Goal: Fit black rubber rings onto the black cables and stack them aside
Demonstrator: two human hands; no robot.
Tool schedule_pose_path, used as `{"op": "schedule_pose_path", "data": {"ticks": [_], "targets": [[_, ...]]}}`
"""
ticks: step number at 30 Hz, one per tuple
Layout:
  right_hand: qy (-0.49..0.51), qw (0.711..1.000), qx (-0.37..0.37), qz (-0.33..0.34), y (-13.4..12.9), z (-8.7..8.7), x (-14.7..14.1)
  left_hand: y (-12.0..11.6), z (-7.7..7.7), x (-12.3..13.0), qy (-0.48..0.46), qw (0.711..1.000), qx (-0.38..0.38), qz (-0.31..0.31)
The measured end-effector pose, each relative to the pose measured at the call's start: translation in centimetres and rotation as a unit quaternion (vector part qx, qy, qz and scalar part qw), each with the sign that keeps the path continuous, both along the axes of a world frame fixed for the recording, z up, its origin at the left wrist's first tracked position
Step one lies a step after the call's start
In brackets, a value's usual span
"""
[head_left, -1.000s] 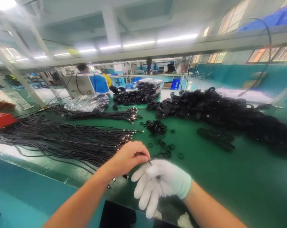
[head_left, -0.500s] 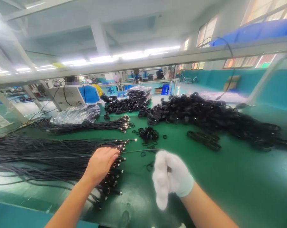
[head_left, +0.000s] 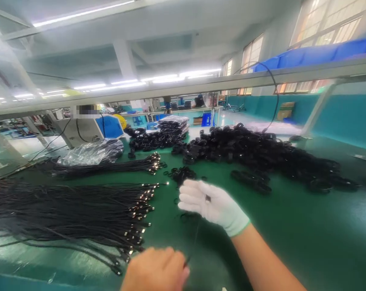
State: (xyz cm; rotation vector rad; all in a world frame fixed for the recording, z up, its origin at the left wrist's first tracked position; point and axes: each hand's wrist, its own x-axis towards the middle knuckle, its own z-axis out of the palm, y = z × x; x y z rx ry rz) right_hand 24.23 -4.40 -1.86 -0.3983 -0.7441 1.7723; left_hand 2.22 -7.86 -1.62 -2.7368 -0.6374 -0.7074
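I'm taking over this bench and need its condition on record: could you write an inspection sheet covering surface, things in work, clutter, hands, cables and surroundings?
Surface: green tabletop, glossy, with reflections.
Things in work: dark item at the left hand's fingers, too blurred to identify; small black loops just beyond the right hand.
Clutter: large heap of black coils; clear plastic wrapping.
Hands: left bare, curled; right gloved in white, open, dark spot at the palm.
Cables: wide front bundle, narrower rear bundle, shiny ends pointing right.
Surroundings: grey-and-blue machine, overhead rail.

Green tabletop (head_left: 298,230), black cables (head_left: 79,210) laid out left, heaped black coils (head_left: 243,147) farther back, small black pieces (head_left: 180,174), probably rings, mid-table.
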Motion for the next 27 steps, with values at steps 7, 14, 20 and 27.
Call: {"op": "schedule_pose_path", "data": {"ticks": [7,14,20,27], "targets": [[-0.021,0.975,0.008,0.219,-1.1,-1.8,-3.9,5.6,6.6,0.3,-0.048,0.964,-0.253,0.070],[-0.011,0.973,-0.009,0.231,-1.9,-2.3,-5.4,8.1,4.1,1.6,-0.067,0.926,-0.369,0.041],[0.076,0.989,0.003,0.130,-1.4,-1.1,-4.4,9.7,-1.1,-0.5,-0.037,0.928,-0.357,0.103],[0.025,1.000,-0.009,-0.012,-0.6,-0.5,-3.8,2.4,-2.5,-0.5,0.110,0.976,-0.141,0.122]]}}
